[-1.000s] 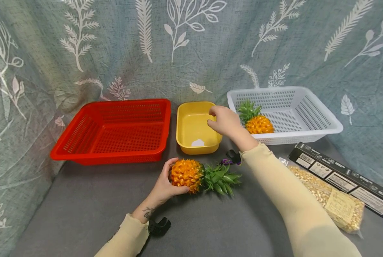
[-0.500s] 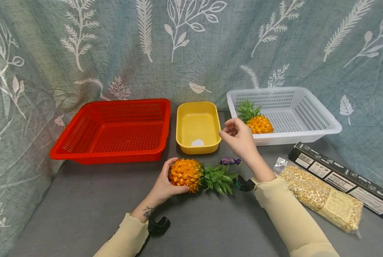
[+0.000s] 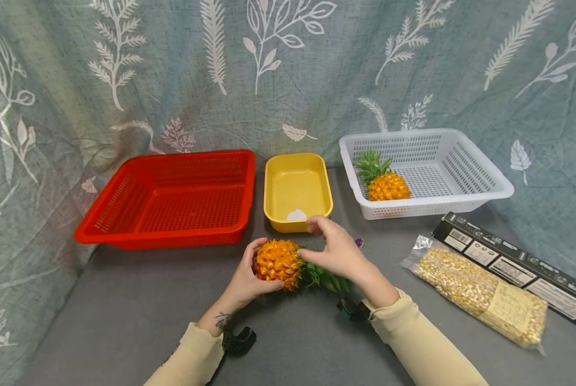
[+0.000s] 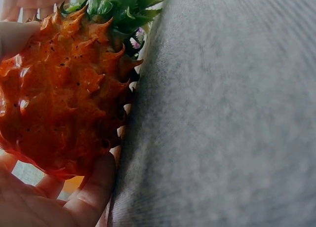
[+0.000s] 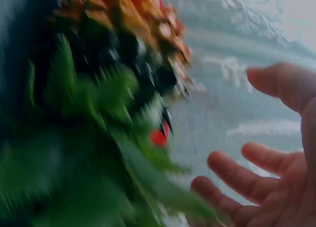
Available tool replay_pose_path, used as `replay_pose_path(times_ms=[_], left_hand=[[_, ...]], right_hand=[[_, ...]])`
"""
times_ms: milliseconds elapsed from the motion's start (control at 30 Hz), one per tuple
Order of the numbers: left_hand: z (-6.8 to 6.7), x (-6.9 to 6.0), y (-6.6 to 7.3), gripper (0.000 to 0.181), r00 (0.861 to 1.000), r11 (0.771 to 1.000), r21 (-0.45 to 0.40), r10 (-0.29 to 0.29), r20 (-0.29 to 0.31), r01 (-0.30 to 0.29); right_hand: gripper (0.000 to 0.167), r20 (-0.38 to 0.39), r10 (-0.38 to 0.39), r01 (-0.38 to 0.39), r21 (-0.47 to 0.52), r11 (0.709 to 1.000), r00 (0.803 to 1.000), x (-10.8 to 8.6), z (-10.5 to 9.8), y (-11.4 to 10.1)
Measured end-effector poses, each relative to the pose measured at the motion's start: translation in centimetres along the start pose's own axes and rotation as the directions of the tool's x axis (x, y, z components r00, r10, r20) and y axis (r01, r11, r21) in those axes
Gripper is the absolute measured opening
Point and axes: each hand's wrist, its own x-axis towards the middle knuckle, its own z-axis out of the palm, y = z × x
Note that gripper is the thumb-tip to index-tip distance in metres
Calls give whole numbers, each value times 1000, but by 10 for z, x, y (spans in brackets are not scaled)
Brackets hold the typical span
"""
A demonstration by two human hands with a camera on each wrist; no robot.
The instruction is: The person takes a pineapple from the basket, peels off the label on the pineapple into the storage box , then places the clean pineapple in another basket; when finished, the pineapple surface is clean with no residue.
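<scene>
An orange toy-like pineapple (image 3: 279, 264) with a green crown (image 3: 324, 277) lies on its side on the grey table. My left hand (image 3: 250, 271) grips its base end, thumb on the near side and fingers on the far side. Over the crown hovers my right hand (image 3: 338, 247), its thumb and fingers spread and apart, holding nothing. The right wrist view shows that hand (image 5: 266, 182) beside the blurred leaves (image 5: 98, 138). In the left wrist view the spiky orange body (image 4: 64, 94) fills the palm. A purple-wrapped candy (image 3: 359, 243) is mostly hidden behind my right hand.
Along the back stand a red basket (image 3: 162, 236), a yellow bin (image 3: 297, 163) and a white basket (image 3: 481, 201). Another pineapple (image 3: 388, 186) lies inside the white one. At right are a bag of corn kernels (image 3: 462, 273) and a long black box (image 3: 515, 262).
My right hand has come down and toward me from beside the yellow bin, now over the pineapple's crown, covering most of the candy. The left hand keeps its grip in place.
</scene>
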Motion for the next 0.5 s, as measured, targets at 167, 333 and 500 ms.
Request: replay_pose_path(times_ms=[167, 333, 500], left_hand=[[0, 0, -1, 92, 1000, 1000, -9, 12, 11, -12], [-1, 0, -2, 93, 1000, 1000, -13, -3, 20, 3], [-2, 0, 2, 91, 999, 999, -34, -20, 33, 21]], right_hand=[[73, 150, -68, 97, -193, 976, 986, 1, 16, -5], [74, 201, -102, 156, -277, 948, 974, 1, 25, -2], [68, 191, -109, 164, -304, 938, 976, 0, 28, -1]])
